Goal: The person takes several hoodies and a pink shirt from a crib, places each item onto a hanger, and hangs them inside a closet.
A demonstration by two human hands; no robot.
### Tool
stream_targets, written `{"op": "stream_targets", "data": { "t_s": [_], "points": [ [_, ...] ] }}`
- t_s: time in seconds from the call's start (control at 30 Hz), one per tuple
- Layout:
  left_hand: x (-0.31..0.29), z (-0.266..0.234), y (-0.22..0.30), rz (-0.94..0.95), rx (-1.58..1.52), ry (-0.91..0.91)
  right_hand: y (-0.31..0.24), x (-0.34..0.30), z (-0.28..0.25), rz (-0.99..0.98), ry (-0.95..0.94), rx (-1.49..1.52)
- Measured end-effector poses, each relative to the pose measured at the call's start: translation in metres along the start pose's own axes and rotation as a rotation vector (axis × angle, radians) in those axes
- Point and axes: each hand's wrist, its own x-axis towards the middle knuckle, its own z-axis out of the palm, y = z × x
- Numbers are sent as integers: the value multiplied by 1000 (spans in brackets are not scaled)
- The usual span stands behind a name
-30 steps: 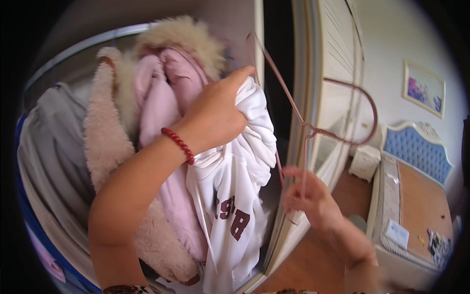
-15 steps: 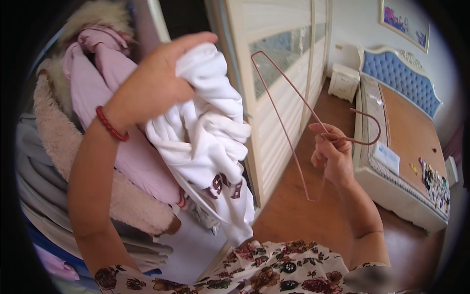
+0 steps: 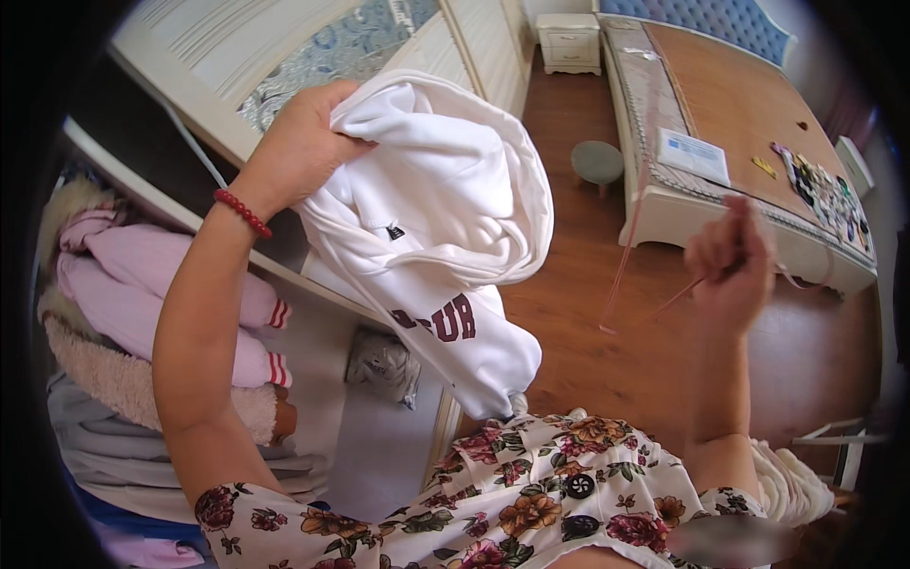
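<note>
So, left hand (image 3: 308, 142) pose?

Raised, elbow bent, fingers clenched on the white hoodie (image 3: 427, 237), which hangs by the front edge of the wardrobe (image 3: 204, 47).

Right hand (image 3: 730, 266)?

Forearm upright, blurred fist gripping the pink hanger (image 3: 679, 298), in view near the bed's (image 3: 720, 85) near-left corner.

The left hand (image 3: 308, 144) grips a white sweatshirt (image 3: 431, 180), the right hand (image 3: 732, 267) a thin pink hanger (image 3: 626, 254).
</note>
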Motion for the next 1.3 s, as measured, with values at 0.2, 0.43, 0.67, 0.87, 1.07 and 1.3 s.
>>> {"op": "stream_targets", "data": {
  "t_s": [0.2,0.43,0.67,0.87,1.07,1.3],
  "points": [
    [20,38,19,125,-45,-94,-48,4,29,-440,-406,238],
    [42,61,87,423,-83,-206,-43,12,68,-682,-599,218],
    [50,48,110,634,-185,-132,8,-15,36,-602,-427,-90],
    [72,26,100,514,-282,-191,11,-37,15,-659,-246,-823],
    [91,35,85,533,-574,-278,-14,-42,0,-534,-350,-930],
    [79,39,80,338,-741,-326,-16,-43,9,-298,-262,-629]
  ]
}}
